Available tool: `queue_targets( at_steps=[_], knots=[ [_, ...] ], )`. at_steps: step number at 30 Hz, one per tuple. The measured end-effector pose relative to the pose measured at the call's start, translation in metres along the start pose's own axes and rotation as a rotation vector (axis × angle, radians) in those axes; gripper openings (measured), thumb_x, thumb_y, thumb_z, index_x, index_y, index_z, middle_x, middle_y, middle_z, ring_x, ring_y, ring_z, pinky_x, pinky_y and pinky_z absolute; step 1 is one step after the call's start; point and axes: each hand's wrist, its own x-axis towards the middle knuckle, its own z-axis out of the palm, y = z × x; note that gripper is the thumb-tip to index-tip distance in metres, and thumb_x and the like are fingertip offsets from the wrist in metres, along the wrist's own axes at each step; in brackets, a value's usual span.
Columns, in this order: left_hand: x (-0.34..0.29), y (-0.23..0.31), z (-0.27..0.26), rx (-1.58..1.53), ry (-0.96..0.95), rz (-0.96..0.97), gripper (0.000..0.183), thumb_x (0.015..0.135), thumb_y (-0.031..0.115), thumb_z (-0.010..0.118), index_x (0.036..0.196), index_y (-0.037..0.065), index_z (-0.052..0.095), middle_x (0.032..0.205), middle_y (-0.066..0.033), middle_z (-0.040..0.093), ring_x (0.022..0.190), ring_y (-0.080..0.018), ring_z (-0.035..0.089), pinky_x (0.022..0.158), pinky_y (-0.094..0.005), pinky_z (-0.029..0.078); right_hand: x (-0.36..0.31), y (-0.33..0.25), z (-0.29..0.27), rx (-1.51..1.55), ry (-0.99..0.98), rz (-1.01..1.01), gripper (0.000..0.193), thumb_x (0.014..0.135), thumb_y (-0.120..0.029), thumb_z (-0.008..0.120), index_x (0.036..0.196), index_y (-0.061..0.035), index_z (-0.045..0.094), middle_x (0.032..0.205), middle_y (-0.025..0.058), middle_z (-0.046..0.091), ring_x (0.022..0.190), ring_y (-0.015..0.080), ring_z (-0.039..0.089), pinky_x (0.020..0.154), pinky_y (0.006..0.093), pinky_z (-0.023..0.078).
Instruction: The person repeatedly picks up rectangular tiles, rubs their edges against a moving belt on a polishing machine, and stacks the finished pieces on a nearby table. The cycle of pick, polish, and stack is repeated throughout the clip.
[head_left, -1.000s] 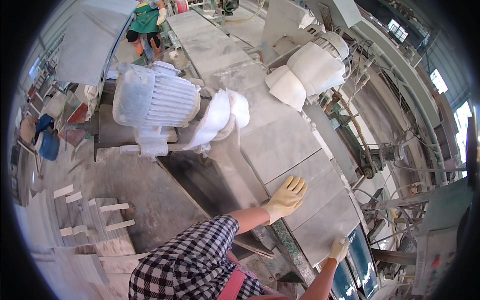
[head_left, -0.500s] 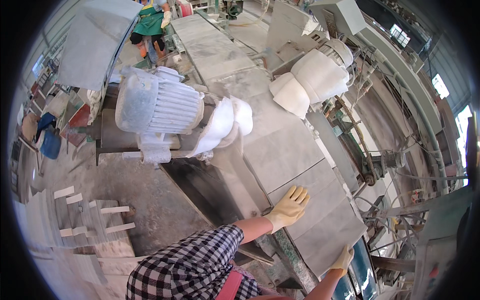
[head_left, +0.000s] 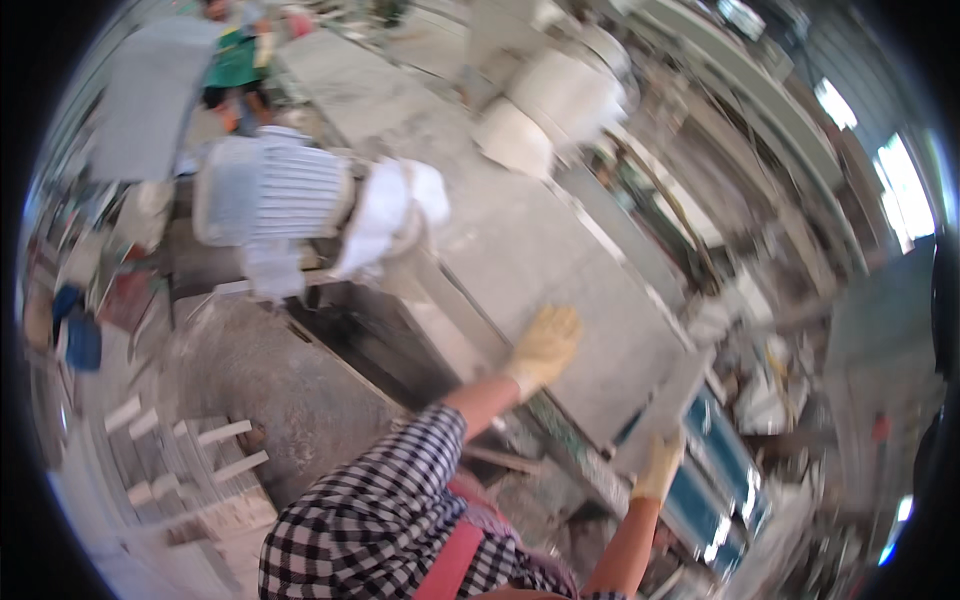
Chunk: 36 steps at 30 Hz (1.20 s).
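Observation:
My left hand (head_left: 545, 347), in a pale yellow glove, lies flat on a grey stone slab (head_left: 520, 240) on the sloping machine bed. Its fingers are stretched out, though slightly blurred. At the bed's near right end, my gloved right hand (head_left: 659, 466) grips a narrow-looking grey slab (head_left: 668, 405) by its near end. That slab appears tilted off the bed; motion blur hides its exact shape and the fingertips. Beneath and beside it are blue panels (head_left: 728, 450) with wet-looking highlights.
Two dusty motor units, one ribbed (head_left: 290, 190) and one with a white cover (head_left: 550, 105), flank the bed. Stacked grey slabs (head_left: 165, 470) with pale strips stand at lower left. A co-worker in a green apron (head_left: 233, 62) is at the far end.
My right hand has lifted the end slab away from the bed, baring more of the blue panels. My left hand has shifted left and away from me in the picture; the whole view has swung.

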Motion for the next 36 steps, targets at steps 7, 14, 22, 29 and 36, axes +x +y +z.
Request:
queue_targets(
  at_steps=[7,14,22,29,36],
  knots=[
    [0.022,0.025,0.019,0.108,-0.026,0.013,0.056,0.092,0.034,0.058,0.138,0.003,0.054,0.147,-0.0176,0.049,0.140,-0.0330,0.040,0.119,-0.0504,0.021,0.014,0.015,-0.011,-0.433,0.118,-0.048,0.045,0.094,-0.024,0.056,0.136,-0.0073,0.054,0.126,0.0232,0.062,0.115,0.0409,0.060,0.096,0.0442,0.048],
    [0.066,0.152,0.039,-0.008,-0.204,-0.003,0.090,0.081,0.051,0.072,0.149,0.002,0.038,0.156,-0.0214,0.033,0.148,-0.0367,0.025,0.120,-0.0536,0.013,0.023,0.024,0.007,-0.670,0.182,-0.138,0.044,0.092,-0.020,0.055,0.135,-0.0120,0.050,0.113,0.0232,0.066,0.097,0.0432,0.065,0.082,0.0500,0.053],
    [0.100,0.172,0.066,0.111,-0.244,-0.111,0.093,0.079,0.041,0.074,0.150,-0.001,0.031,0.155,-0.0258,0.029,0.143,-0.0475,0.022,0.112,-0.0695,0.010,0.020,0.034,0.004,-0.635,0.234,-0.213,0.050,0.089,-0.017,0.056,0.139,-0.0137,0.050,0.112,0.0239,0.066,0.094,0.0433,0.066,0.080,0.0504,0.053],
    [0.117,0.176,0.028,-0.181,-0.461,-0.186,0.074,0.087,0.026,0.063,0.147,-0.005,0.034,0.153,-0.0273,0.037,0.140,-0.0498,0.034,0.102,-0.0716,0.033,0.020,0.034,-0.003,-0.536,0.192,-0.161,0.050,0.091,-0.019,0.056,0.140,-0.0085,0.050,0.120,0.0238,0.064,0.107,0.0426,0.063,0.091,0.0477,0.051],
    [0.113,0.098,-0.039,-0.771,-0.464,-0.333,0.051,0.089,0.023,0.043,0.136,0.003,0.050,0.134,-0.0270,0.054,0.129,-0.0419,0.050,0.108,-0.0436,0.038,0.044,0.031,0.000,-0.421,0.064,-0.110,0.054,0.085,-0.021,0.061,0.135,-0.0033,0.054,0.120,0.0275,0.064,0.114,0.0427,0.060,0.098,0.0457,0.048]
  ],
)
